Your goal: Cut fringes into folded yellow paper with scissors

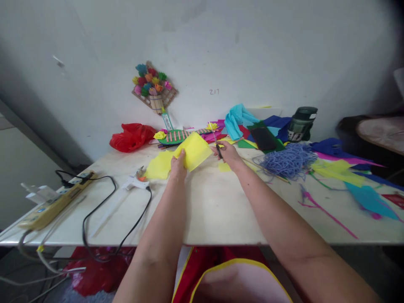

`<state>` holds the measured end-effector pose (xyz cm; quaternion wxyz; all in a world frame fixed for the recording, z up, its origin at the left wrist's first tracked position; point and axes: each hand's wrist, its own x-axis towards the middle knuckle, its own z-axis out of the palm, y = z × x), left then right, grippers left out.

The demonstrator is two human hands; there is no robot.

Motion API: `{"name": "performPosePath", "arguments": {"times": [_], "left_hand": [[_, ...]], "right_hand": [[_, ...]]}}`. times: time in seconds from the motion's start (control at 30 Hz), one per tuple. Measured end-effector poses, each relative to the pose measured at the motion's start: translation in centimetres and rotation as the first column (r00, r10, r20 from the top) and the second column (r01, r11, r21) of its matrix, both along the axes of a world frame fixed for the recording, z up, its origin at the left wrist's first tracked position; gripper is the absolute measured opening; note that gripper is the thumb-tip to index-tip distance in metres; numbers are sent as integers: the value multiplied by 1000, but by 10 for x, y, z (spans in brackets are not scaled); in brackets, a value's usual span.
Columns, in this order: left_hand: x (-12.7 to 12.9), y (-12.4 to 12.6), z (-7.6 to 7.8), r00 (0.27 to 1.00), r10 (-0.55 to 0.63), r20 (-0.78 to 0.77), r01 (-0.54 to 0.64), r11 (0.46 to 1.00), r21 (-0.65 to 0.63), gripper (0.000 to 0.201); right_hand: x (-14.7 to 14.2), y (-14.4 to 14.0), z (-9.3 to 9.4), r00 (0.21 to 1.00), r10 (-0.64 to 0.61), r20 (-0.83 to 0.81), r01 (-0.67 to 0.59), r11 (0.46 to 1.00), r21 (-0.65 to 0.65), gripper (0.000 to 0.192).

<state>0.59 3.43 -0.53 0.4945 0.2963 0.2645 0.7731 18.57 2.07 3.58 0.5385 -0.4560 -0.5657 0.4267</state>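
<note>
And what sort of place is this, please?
Probably a handicraft work area: what looks like a glue gun on the table, scissors in the right hand, a flower ornament against the wall.

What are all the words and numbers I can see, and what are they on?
"217", on the pale grey wall.
Narrow green-and-white strip: marks too small and blurred to read.
Dark green cylindrical bottle: white markings too blurred to read.
Flat red piece at the right edge: any print too blurred to read.
Thin yellow sheet: no writing shows.
</note>
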Motion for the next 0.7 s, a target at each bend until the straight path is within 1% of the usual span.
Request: {"name": "performPosePath", "arguments": {"times": [0.07,0.17,0.27,0.37,0.53,0.7], "left_hand": [[-2,0,0,1000,13,9,-13,1000,5,24],[-5,0,1,1000,18,20,-18,1000,15,25],[-7,0,1,1000,4,25,-5,1000,29,26],[-8,0,2,1000,8,26,-9,1000,9,26],[-8,-1,3,999,15,36,-15,1000,-16,25],[-8,-2,3,1000,-8,22,8,1000,0,28]], "right_hand": [[5,0,-1,996,78,52,-78,997,-9,35],[12,1,-4,966,209,149,-209,978,-12,30],[16,2,-6,927,284,246,-285,958,-33,27],[17,3,-6,892,330,310,-332,942,-45,25],[17,4,-7,850,400,342,-405,912,-61,21],[17,3,-6,832,400,384,-405,911,-71,20]]}}
